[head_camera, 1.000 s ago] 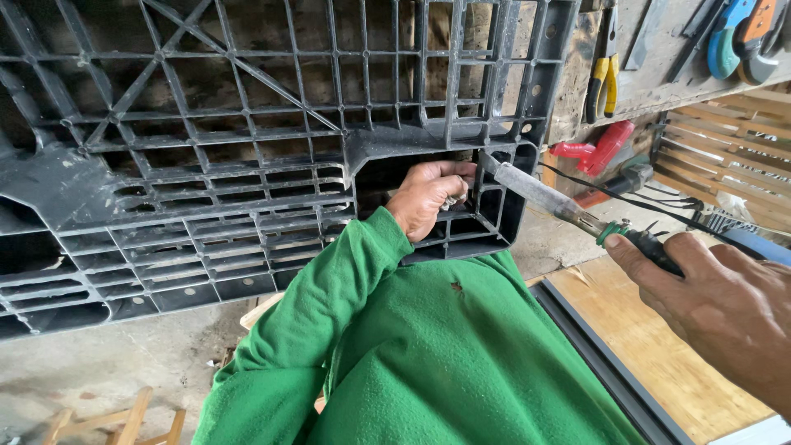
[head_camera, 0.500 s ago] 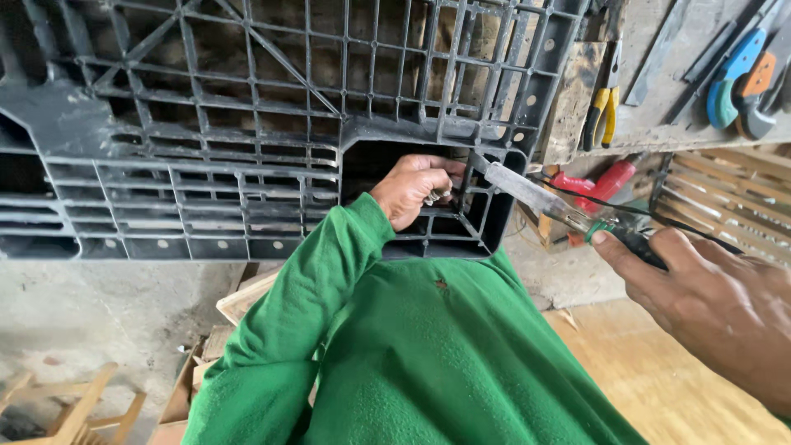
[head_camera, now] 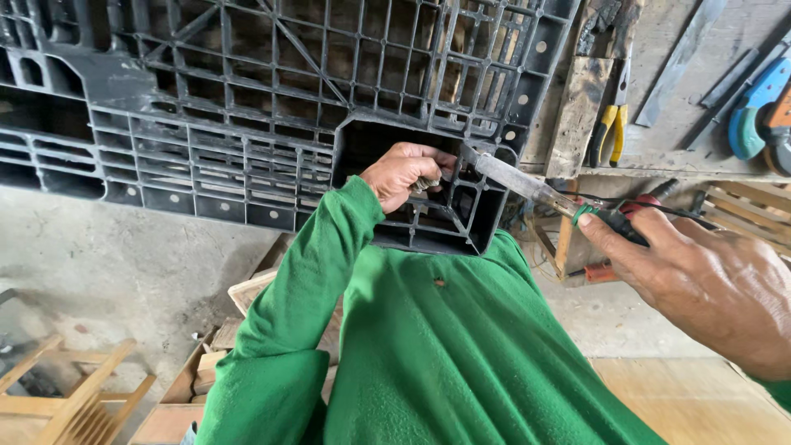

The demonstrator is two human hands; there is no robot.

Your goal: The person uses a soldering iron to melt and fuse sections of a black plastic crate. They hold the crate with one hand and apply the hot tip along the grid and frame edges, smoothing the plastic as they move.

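A large black plastic pallet (head_camera: 247,124) stands on edge in front of me. My left hand (head_camera: 405,170), in a green sleeve, reaches into a corner pocket of the pallet and pinches a small pale piece there. My right hand (head_camera: 700,284) grips the dark handle of a soldering iron (head_camera: 527,188). Its flat metal blade points left and its tip touches the pallet rim right beside my left fingers. A green band wraps the iron where blade meets handle.
Yellow-handled pliers (head_camera: 610,124), a blue-handled tool (head_camera: 754,111) and metal strips hang on the wall at the right. A red tool (head_camera: 638,204) and cables lie behind the iron. Wooden frames (head_camera: 66,395) and offcuts sit at lower left on the concrete floor.
The view has shifted so the pallet corner sits more central. The iron's tip has moved in closer to my left fingers at the pocket rim.
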